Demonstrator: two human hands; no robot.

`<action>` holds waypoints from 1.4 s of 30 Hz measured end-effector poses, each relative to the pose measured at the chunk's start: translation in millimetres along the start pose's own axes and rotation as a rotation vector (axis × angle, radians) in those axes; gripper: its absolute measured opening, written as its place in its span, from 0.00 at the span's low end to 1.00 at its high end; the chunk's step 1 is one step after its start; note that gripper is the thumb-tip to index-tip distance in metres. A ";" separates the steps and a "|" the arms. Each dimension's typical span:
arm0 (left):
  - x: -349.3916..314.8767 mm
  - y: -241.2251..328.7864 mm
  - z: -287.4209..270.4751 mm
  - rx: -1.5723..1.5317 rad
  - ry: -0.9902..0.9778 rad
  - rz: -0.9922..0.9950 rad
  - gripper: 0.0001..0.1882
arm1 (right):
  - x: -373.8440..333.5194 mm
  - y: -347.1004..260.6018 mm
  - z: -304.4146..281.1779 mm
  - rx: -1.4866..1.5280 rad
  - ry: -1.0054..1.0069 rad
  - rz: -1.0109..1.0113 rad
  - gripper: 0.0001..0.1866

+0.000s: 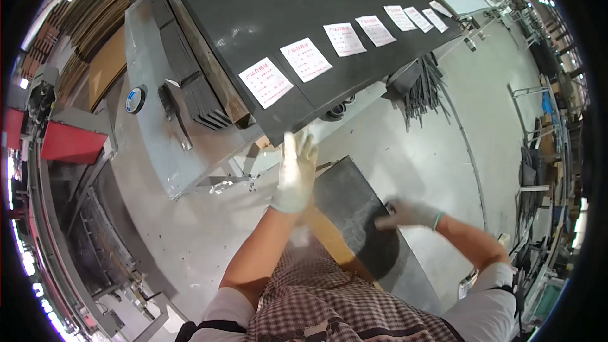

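Note:
My left hand (296, 171), in a white glove, is raised with fingers spread and holds nothing; it hovers near the front edge of a large dark sheet stack (278, 6). My right hand (405, 214), in a grey glove, lies flat on a dark board (358, 206) in front of my body, fingers pointing left. The board rests on a brown cardboard-coloured piece (329, 234) that shows at its left edge.
Several white paper labels (305, 59) lie in a row on the big dark sheets. A grey workbench (152, 145) holds a tape roll (135, 99) and bundled dark strips (202, 98). Thin dark rods (424, 92) lie on the concrete floor. Red machinery (69, 142) stands at left.

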State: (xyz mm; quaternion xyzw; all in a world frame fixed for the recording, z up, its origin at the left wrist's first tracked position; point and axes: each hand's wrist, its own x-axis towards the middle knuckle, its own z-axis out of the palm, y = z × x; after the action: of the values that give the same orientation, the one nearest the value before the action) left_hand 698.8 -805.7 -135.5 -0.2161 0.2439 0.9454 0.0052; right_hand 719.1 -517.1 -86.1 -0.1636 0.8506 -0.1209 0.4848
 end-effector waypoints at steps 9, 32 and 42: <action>61.1 -11.4 18.4 -0.120 0.527 0.201 0.22 | 136.0 -154.3 -166.0 -0.464 0.959 -0.616 0.18; -102.9 63.4 24.4 0.710 -0.036 -0.026 0.08 | 1.1 -156.2 -147.5 -0.257 0.311 -0.748 0.19; 28.1 -4.6 -149.1 0.780 -0.301 0.032 0.32 | 161.5 -82.5 -75.8 0.513 0.218 -0.665 0.13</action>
State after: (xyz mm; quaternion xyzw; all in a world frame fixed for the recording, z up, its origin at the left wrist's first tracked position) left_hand 734.4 -873.4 -266.6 -0.0537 0.5837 0.8031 0.1076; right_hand 589.9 -653.1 -144.9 -0.2890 0.7403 -0.4947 0.3517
